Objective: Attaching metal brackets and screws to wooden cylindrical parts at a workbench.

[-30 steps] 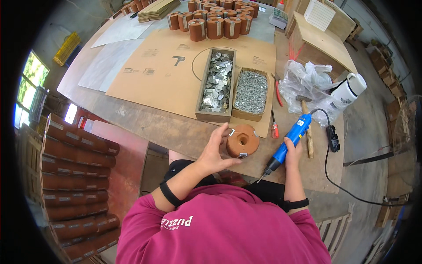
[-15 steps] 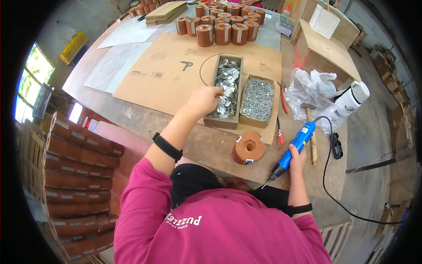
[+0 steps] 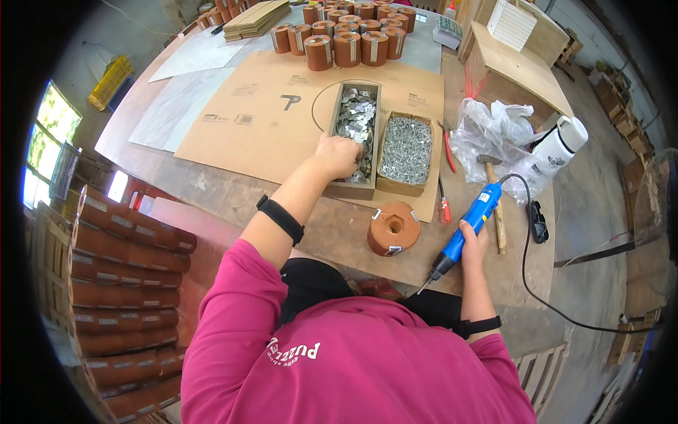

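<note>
Your left hand (image 3: pixel 339 156) is in the wooden box (image 3: pixel 349 191) of metal plates (image 3: pixel 357 116), fingers partly hidden, so any pinch is unclear; your right hand (image 3: pixel 474 244) grips the blue electric screwdriver (image 3: pixel 454 247), tilted probably to clear the brown cylinder (image 3: pixel 392 242) between both hands.

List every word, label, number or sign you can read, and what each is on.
Pink shirt: white lettering on the chest, legible in part; I don't copy wording.
Cardboard sheet: bold dark mark, curved line, bar code; the small print is too small to read.
Blue power screwdriver: small pale label, too small to read.
White bottle: dark marking, too small to make out.
</note>
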`<state>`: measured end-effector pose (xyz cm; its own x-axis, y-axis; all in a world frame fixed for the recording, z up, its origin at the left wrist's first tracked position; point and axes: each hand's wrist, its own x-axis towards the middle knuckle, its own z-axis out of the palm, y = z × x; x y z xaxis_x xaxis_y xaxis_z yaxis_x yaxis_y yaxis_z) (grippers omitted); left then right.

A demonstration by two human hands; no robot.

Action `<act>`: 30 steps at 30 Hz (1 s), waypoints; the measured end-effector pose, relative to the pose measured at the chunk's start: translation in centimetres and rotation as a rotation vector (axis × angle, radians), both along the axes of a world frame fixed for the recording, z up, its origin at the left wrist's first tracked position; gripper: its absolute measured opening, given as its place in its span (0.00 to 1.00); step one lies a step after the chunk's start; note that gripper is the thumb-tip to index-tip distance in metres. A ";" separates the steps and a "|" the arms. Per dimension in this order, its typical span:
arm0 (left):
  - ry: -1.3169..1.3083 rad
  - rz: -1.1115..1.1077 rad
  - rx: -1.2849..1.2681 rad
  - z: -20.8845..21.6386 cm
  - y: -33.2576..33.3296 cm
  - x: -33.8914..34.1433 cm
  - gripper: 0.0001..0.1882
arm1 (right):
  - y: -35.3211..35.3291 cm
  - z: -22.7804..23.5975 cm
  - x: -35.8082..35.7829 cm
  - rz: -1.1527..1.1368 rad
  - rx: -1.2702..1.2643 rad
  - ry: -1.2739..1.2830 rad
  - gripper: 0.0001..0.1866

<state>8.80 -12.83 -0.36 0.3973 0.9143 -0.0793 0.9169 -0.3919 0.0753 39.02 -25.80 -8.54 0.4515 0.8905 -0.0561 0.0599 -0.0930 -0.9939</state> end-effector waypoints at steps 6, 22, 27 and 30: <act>-0.026 0.028 0.119 0.1 -0.9 0.2 0.11 | -0.1 0.1 0.0 0.007 -0.006 0.004 0.15; -0.850 -0.268 0.347 0.7 -15.0 4.4 0.08 | 0.0 -0.2 0.1 0.001 0.005 -0.015 0.15; -0.855 -0.194 0.434 0.1 -15.8 4.7 0.11 | 0.0 -0.1 -0.1 0.001 0.032 -0.002 0.15; -0.870 -0.161 0.445 0.3 -16.2 4.8 0.14 | -0.1 0.3 -0.2 -0.005 0.031 0.008 0.14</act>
